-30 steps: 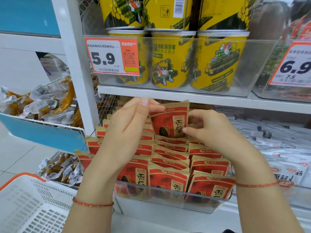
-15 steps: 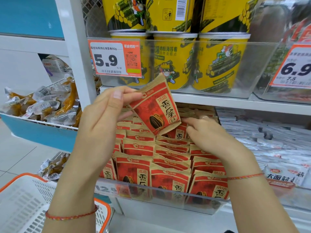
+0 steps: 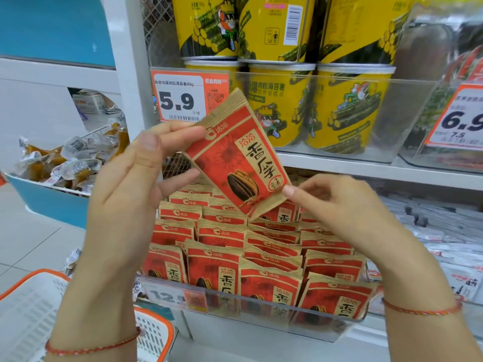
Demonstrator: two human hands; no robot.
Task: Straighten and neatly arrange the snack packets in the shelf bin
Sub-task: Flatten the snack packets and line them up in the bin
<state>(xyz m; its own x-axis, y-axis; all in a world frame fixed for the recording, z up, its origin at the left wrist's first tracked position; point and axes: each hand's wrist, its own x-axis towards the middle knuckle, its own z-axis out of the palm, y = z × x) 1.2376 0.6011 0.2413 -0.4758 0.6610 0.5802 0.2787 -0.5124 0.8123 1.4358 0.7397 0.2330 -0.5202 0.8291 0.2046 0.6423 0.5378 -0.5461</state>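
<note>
Got one red seed packet [image 3: 236, 163] lifted up above the clear shelf bin [image 3: 261, 313], tilted, top corner pointing up-left w/ the front facing me. My left hand [image 3: 130, 189] pinches its upper-left edge btwn thumb and fingers, my right hand [image 3: 337, 205] pinches the bottom-right corner w/ fingertips. Rest of the packets [image 3: 251, 259] stand in rows in the bin, near the shelf's front edge, some leaning. Yellow tubs [image 3: 347, 111] on the shelf above, orange-rimmed basket [image 3: 34, 312] bottom left.
</note>
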